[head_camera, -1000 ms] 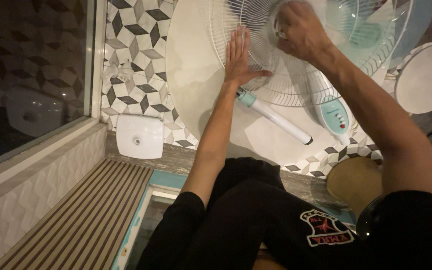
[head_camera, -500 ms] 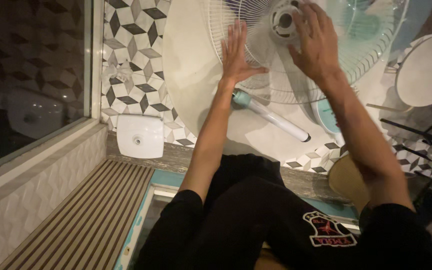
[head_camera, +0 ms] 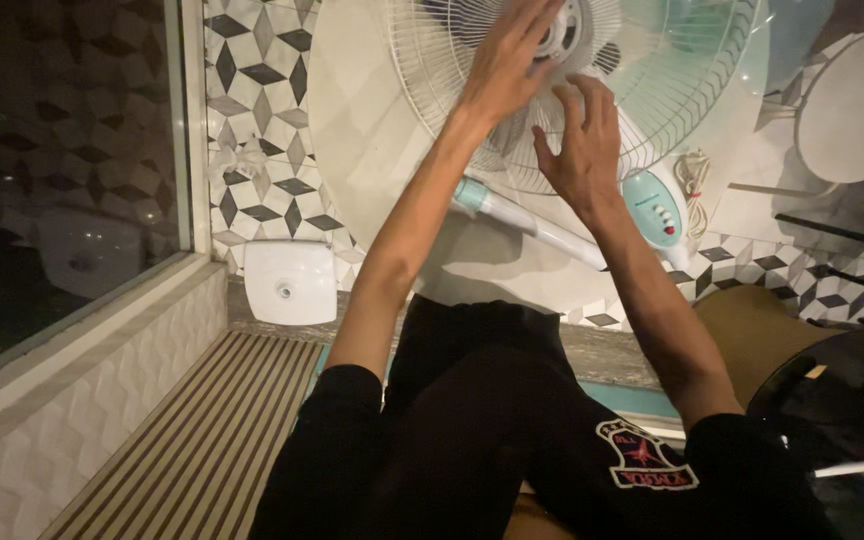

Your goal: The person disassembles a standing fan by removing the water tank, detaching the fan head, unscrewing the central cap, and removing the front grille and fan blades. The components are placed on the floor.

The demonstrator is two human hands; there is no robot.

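Right now both hands are up on the fan grille (head_camera: 432,60), the white wire cage of a pedestal fan that lies across a round pale tabletop (head_camera: 352,150). The left hand (head_camera: 512,60) rests on the grille near its centre, fingers stretched out straight and pressed flat against the wires, gripping nothing. Its fingertips reach the white hub (head_camera: 567,35) at the middle of the grille. The right hand (head_camera: 582,145) sits just below and to the right of the left one, also on the grille, with its fingers spread and slightly curled, open, touching the wires without closing on them.

Behind the grille the pale green blades (head_camera: 692,50) show through the wires. Below the grille the white pole (head_camera: 527,220) of the fan, with a teal collar, runs down and to the right beneath the right wrist. To the right of the grille's lower edge sits the teal control panel (head_camera: 652,205) with its small buttons, and a coiled cord (head_camera: 694,178) lies just beside it.

Left of the grille, beyond the tabletop, the floor (head_camera: 252,110) is tiled in a black, white and grey cube pattern, and a square white plastic cover (head_camera: 290,282) lies on it. The person's black trousers (head_camera: 492,430) fill the space below the grille.
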